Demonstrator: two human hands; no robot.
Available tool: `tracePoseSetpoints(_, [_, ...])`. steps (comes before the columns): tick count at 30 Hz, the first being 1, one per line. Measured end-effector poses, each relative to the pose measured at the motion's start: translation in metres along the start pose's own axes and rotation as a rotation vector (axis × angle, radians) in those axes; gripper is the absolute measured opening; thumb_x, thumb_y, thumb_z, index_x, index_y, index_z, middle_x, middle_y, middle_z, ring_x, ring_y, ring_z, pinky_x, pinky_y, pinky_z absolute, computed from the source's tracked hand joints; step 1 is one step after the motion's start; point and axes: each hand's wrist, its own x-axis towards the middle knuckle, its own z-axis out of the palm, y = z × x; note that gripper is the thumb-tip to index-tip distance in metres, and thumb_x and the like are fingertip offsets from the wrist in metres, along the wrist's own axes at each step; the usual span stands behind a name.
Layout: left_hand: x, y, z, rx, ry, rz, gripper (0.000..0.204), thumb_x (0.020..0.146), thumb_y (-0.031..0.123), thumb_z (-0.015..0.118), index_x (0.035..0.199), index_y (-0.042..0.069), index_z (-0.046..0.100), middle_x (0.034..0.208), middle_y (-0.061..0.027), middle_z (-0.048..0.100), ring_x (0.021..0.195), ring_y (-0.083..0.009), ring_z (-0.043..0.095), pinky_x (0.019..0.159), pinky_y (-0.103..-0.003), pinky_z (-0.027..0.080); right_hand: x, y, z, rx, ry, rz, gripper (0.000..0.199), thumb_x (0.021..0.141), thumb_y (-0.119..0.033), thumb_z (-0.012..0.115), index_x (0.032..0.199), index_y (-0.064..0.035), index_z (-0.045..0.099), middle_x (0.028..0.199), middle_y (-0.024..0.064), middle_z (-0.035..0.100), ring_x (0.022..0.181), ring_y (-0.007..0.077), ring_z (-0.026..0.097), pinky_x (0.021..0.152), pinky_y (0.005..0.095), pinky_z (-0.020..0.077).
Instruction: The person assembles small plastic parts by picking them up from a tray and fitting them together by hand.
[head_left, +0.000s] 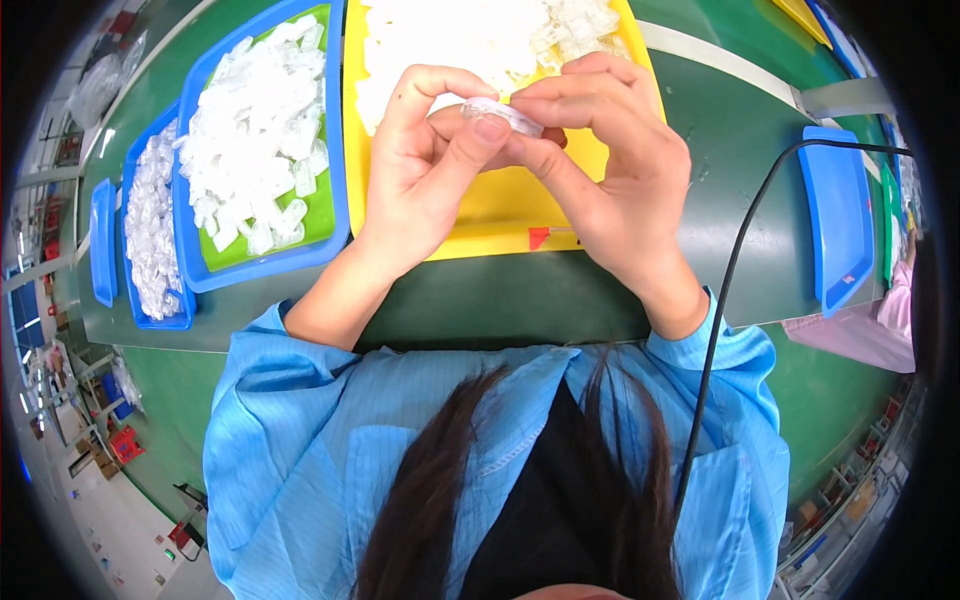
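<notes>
Between my two hands is a small clear plastic part [503, 114], rounded and slightly pinkish-white; its exact kind I cannot make out. My left hand [430, 160] pinches its left end between thumb and fingers. At the other end, my right hand [610, 150] closes thumb and fingertips on it, hiding that end. Both hands are above a yellow tray [470, 240], whose far part holds a heap of clear and white plastic pieces [450, 45]. The heap is too bright to tell single pieces in most of it.
Left of the yellow tray stands a blue tray [342, 190] with a green bottom, full of clear plastic pieces [255, 120]. Beyond it is a narrower blue tray of clear parts [152, 230]. A black cable [735, 260] crosses at right, near another blue tray [838, 215].
</notes>
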Motion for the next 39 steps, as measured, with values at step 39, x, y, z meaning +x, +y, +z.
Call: tracePoseSetpoints(39, [0.014,0.102,-0.051,1.544,0.606,-0.272,0.028,0.077,0.006,0.056,0.105,0.002,0.056,0.089,-0.0184,0.059,0.087,-0.0337,0.057,0.074,-0.038,0.047,0.011,0.045,-0.034,-0.258,-0.364,0.492,0.019,0.084,-0.019,0.058,0.087,-0.0002,0.062,0.075,0.0148,0.060,0.066,0.0257,0.057,0.062,0.0316,0.0448])
